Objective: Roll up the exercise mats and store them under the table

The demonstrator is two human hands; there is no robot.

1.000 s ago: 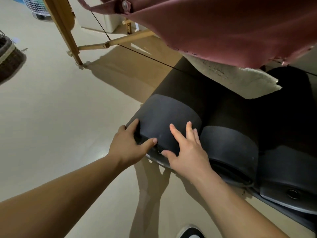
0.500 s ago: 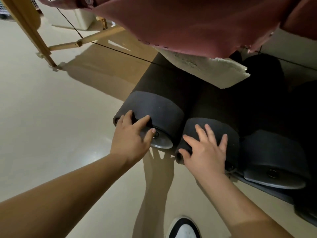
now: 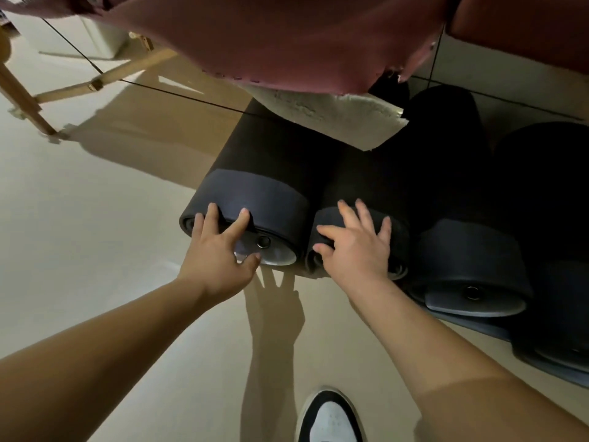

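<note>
Several rolled dark mats lie side by side on the floor under the maroon-padded table [image 3: 287, 36]. My left hand [image 3: 220, 253] presses with spread fingers on the near end of the leftmost roll [image 3: 255, 173]. On the near end of the second roll [image 3: 376, 183] rests my right hand [image 3: 357, 247], its fingers straight and fanned out. A third roll [image 3: 468, 250] lies to the right, and a fourth [image 3: 548, 186] shows at the right edge. The far ends of the rolls are hidden in shadow beneath the table.
A wooden table leg [image 3: 22, 100] with a brace [image 3: 105, 78] and black cables stands at the left. A white torn foam layer [image 3: 328, 116] hangs under the padding. My shoe [image 3: 331, 419] is on the beige floor [image 3: 83, 237] at the bottom.
My right hand moved from the leftmost roll to the second roll. The left hand shifted onto the leftmost roll's end face. The rolls now lie further under the table.
</note>
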